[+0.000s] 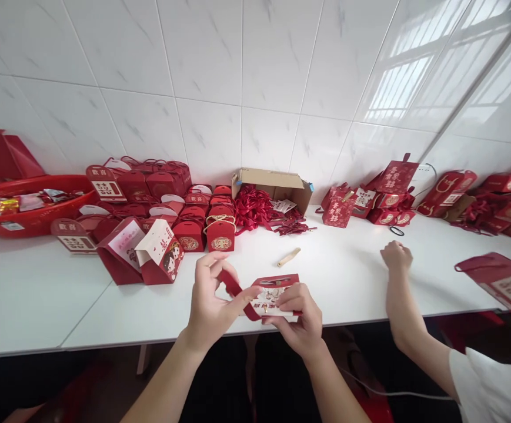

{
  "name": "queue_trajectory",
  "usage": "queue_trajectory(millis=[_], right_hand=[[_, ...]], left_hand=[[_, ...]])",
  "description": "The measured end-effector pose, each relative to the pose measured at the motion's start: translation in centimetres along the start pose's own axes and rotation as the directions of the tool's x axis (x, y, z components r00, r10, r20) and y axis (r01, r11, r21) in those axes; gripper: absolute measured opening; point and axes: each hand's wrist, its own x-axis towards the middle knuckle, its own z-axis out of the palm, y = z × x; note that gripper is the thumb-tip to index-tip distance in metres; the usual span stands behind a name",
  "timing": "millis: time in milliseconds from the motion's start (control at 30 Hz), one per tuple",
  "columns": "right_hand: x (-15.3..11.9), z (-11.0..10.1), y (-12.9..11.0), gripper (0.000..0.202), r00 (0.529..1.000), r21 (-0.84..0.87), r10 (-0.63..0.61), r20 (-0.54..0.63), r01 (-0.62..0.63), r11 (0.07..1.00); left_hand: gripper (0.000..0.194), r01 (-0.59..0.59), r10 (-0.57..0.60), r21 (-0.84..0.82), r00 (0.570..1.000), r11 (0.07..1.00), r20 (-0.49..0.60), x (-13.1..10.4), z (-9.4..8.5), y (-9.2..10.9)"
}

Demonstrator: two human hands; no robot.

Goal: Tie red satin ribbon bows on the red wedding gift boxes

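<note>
Near the table's front edge, a small red and white printed gift box (264,298) is gripped by my right hand (303,320), its fingers over the printed face and its thumb below. A red ribbon (232,284) curves up at the box's left side. My left hand (213,302) pinches this ribbon between thumb and fingers, with the thumb reaching to the box. Just beyond the box lies a short pale wooden stick (289,257). To the left of my hands stand a white printed gift box (158,252) and a red one (120,249).
Many red gift boxes (189,232) are grouped at the back left, beside a red basin (30,223) of wrapped sweets. A cardboard box (273,178) spills red ribbons (255,208). More boxes (394,176) stand right. A co-worker's hand (396,257) rests on the table.
</note>
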Motion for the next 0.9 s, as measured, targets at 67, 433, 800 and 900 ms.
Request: queue_trajectory(millis=[67,433,800,900], right_hand=[[0.2,-0.3,-0.5,0.024,1.000,0.005,-0.006,0.012,0.006,1.000],[-0.2,-0.8,-1.9,0.025,1.000,-0.016,0.016,-0.021,-0.016,1.000],[-1.1,-2.0,-3.3,0.024,1.000,-0.029,-0.006,-0.003,0.006,1.000],[-1.1,-2.2,-4.0,0.026,0.999,-0.028,-0.033,-0.018,0.033,0.999]], left_hand=[[0.056,-0.048,0.061,0.136,0.994,0.990,-0.090,0.4,0.2,0.3],[0.025,0.384,-0.310,-0.086,0.841,0.919,0.444,-3.7,-1.9,1.0],[0.019,0.121,-0.108,-0.036,0.958,0.992,0.266,-6.4,-2.4,2.3],[0.026,0.092,-0.108,0.092,0.976,0.992,0.191,-6.9,-2.3,3.2]])
